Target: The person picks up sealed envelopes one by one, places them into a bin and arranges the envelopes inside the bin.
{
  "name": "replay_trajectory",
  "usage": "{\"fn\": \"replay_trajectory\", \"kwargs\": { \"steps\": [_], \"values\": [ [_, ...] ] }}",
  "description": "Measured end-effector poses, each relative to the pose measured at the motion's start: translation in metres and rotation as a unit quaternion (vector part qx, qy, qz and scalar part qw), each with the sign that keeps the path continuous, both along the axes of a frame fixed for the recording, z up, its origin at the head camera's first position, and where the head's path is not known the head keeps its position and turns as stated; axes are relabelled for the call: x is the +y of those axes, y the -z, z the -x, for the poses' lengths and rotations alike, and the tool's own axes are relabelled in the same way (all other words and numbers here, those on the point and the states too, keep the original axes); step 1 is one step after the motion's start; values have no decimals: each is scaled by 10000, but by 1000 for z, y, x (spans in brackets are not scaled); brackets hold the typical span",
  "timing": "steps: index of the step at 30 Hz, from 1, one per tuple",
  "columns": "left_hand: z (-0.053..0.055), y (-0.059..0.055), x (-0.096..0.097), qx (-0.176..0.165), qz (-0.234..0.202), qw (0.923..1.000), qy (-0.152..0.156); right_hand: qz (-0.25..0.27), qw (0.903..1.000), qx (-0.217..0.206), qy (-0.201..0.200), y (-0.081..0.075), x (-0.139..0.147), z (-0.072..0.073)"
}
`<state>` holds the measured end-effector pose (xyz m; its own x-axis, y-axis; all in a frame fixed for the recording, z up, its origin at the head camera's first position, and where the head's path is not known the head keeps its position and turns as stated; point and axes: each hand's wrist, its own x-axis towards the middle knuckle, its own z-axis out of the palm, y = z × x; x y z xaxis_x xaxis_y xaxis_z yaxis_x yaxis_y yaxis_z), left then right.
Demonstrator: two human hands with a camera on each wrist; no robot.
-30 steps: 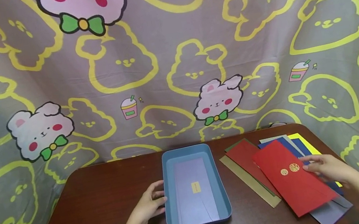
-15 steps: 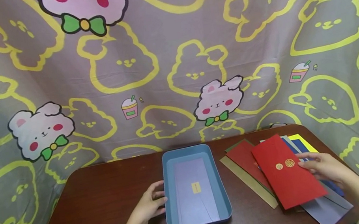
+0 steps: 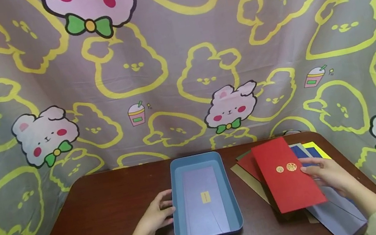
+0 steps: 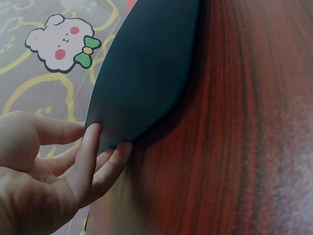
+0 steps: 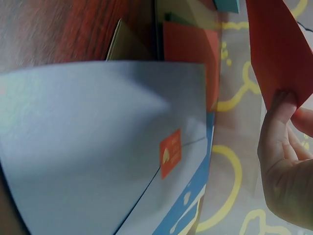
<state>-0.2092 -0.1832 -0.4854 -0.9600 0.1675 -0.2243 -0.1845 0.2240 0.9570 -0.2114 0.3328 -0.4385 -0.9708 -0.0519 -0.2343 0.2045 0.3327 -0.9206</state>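
My left hand holds the left side of a blue tray, thumb at the rim and bent fingers against the outer wall. A lilac envelope with a small yellow label lies in the tray. On the right, my right hand pinches a red envelope with gold round emblems by its right edge. Raised over the other envelopes, that red envelope tilts up in the right wrist view. Below it lies another lilac envelope with an orange-red label.
Several envelopes overlap at the table's right: a gold one, a darker red one, a yellow one, with blue and green edges showing. The dark wooden table ends at a patterned curtain behind.
My right hand has moved left and slightly away from me with the red envelope, uncovering more of the lilac envelope beneath. My left hand and the tray have stayed in place.
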Motion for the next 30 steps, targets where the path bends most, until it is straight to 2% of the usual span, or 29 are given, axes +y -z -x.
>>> {"fn": "replay_trajectory", "kwargs": {
  "steps": [14,24,30],
  "values": [
    [8,0,-4,-37,-36,10000,72,-95,9998,151,42,-9,-33,4],
    [10,-2,-3,-194,28,9998,-55,145,9994,265,-163,-13,-60,7],
    [10,0,-4,-153,-47,9999,54,241,9988,304,-290,-10,-70,9]
  ]
}}
